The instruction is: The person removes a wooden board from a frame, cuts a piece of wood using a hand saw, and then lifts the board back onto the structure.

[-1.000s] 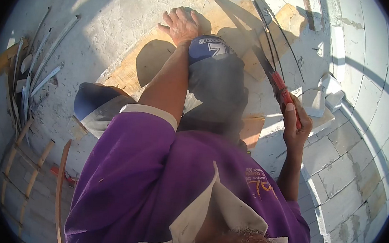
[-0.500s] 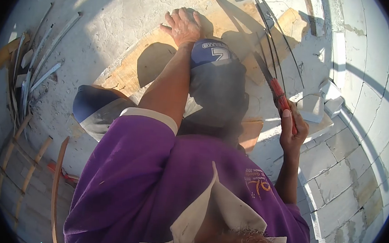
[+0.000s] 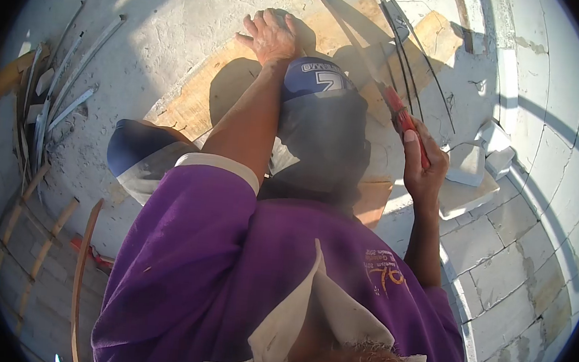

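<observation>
The left hand [image 3: 273,40] is set palm down at the far side of the wooden board [image 3: 186,105], its fingers spread and nothing pinched, so that weight can be borne by a straight arm and the board, laid on the pale rough floor [image 3: 200,21], steadied. By the right knee [image 3: 324,129], which is bent over the board close to that forearm, the body seems to be braced as well. The red-handled saw [image 3: 409,128] is gripped in the right hand [image 3: 426,158], fingers wrapped round the handle and thumb laid along it, a hold by which the tool can be guided; its blade is pointed far and to the left, across the board, but is too blurred for contact to be told. Beside it, dark thin strips [image 3: 407,68] are lain over the board's right part. White blocks [image 3: 468,161] are grouped right of the right hand, apart from the blade's line.
</observation>
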`<state>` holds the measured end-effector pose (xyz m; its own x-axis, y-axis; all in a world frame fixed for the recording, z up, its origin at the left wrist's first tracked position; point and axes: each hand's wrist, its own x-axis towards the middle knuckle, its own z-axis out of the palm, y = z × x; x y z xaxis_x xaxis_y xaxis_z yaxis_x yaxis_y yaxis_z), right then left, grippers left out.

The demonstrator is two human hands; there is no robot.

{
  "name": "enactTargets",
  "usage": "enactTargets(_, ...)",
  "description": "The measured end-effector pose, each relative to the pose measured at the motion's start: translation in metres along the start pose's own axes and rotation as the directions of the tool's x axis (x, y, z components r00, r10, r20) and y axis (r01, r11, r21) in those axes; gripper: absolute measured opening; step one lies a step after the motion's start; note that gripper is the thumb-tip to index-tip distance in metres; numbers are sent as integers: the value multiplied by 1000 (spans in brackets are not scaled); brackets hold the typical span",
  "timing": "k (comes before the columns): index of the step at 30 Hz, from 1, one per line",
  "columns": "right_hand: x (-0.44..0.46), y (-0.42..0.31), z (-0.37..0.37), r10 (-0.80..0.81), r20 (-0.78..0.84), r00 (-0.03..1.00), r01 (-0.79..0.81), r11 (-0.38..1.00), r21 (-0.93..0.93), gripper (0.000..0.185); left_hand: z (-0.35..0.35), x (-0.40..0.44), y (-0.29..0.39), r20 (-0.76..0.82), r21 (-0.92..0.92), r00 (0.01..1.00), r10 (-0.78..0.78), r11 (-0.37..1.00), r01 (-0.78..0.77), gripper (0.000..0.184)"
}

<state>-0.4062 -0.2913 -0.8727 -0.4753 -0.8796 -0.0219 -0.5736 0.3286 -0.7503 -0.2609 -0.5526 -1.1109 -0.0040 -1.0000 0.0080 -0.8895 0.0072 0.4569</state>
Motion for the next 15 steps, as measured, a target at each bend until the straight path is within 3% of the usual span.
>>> enactTargets(3, 73, 7, 56, -152, -35, 988, 152, 988, -9, 27, -9, 0, 5, 35, -35, 999, -15, 999, 16, 54)
enactTargets(4, 78, 6, 57, -141, -23, 990, 141, 990, -13, 28, 5, 1, -2, -97, -3, 995, 24, 1000, -24, 55)
enactTargets(5, 67, 5, 56, -97, 6, 995, 97, 995, -22, 28, 9, -2, -7, -81, 6, 997, 18, 1000, -18, 55)
enactTargets(7, 14, -10, 11, -57, -9, 998, 56, 995, -82, 28, 7, 1, -4, -56, -35, 998, 9, 999, -11, 55)
enactTargets(9, -29, -10, -33, 11, -52, 999, -7, 997, 72, 28, 15, -4, -9, -76, 23, 997, 9, 1000, -7, 55)
enactTargets(11, -26, -7, -36, -21, -28, 999, 23, 998, 60, 28, 10, 2, -5, -68, -5, 997, 19, 1000, -19, 54)
enactTargets(15, 58, -5, 36, -81, 31, 996, 81, 997, 0, 27, 3, -1, -1, -83, -34, 996, 42, 998, -45, 50)
